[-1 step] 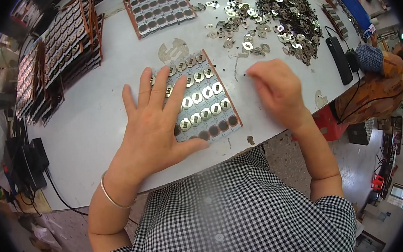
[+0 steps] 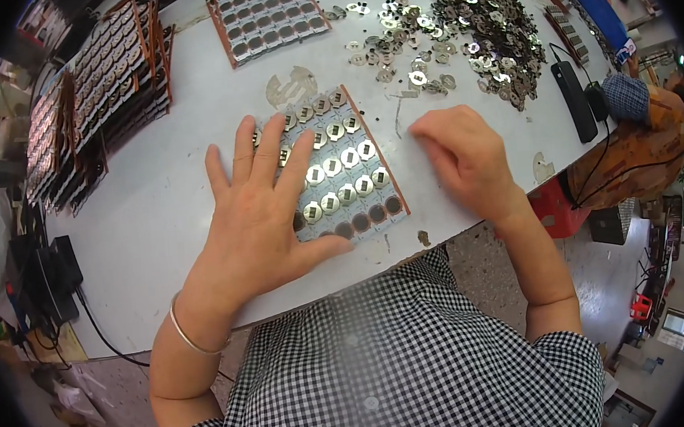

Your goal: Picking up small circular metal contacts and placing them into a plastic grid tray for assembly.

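A circuit board panel point(image 2: 375, 150) with an orange-brown edge lies on the table in front of me. Rows of shiny round metal clips point(image 2: 350, 159) sit on it, and its nearest row shows bare dark round pads point(image 2: 360, 221). My left hand point(image 2: 253, 212) is spread flat over the panel's left part, fingers apart, covering some of the clips. Just right of the panel, my right hand point(image 2: 466, 155) is curled with thumb and fingertips drawn together above the table. Whatever it may hold is hidden by the fingers.
Loose metal clips point(image 2: 498, 49) form a big heap at the far right, with strays spilling toward the panel. Another panel point(image 2: 270, 18) lies at the back. Stacked panels point(image 2: 110, 79) stand far left. A black power strip point(image 2: 574, 101) lies at right; beyond sits another person point(image 2: 641, 134).
My right hand has shifted slightly left, closer to the panel. My left hand stays spread in the same place on the panel.
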Motion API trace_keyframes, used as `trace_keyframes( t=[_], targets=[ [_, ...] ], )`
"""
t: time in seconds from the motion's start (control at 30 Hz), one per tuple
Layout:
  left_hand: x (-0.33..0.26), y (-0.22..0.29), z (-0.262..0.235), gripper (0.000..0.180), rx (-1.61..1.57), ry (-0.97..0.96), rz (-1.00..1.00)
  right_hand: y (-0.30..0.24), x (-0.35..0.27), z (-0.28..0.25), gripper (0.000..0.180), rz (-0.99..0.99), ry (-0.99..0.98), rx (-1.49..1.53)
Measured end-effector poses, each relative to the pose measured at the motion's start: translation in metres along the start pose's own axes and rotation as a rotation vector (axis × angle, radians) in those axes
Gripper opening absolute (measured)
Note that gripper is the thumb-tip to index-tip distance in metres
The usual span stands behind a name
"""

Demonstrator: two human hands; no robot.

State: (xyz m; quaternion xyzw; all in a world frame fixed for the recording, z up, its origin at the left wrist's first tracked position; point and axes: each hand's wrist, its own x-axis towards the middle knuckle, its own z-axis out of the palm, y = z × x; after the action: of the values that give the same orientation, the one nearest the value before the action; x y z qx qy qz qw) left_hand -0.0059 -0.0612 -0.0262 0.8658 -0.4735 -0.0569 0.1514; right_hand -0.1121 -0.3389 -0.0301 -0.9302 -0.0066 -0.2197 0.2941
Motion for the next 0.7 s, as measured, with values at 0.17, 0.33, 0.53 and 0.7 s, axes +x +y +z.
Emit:
trace_keyframes(
  t=[0.17, 0.33, 0.53, 0.7],
  targets=[
    [-0.001, 0.001, 0.000, 0.116, -0.013, -0.009, -0.012, -0.004, -0.021, -0.019, 0.020, -0.071, 0.066, -0.016],
    [0.000, 0.003, 0.000, 0.115, 0.000, -0.028, -0.014, -0.005, -0.052, -0.021, 0.016, 0.313, 0.157, 0.069],
    [0.000, 0.000, 0.001, 0.116, 0.021, -0.012, -0.010, -0.023, -0.056, -0.013, 0.019, 0.316, 0.122, 0.073],
    [0.003, 0.006, -0.005, 0.106, -0.004, 0.028, -0.005, -0.023, -0.052, -0.008, 0.021, 0.159, 0.078, -0.095]
  ],
)
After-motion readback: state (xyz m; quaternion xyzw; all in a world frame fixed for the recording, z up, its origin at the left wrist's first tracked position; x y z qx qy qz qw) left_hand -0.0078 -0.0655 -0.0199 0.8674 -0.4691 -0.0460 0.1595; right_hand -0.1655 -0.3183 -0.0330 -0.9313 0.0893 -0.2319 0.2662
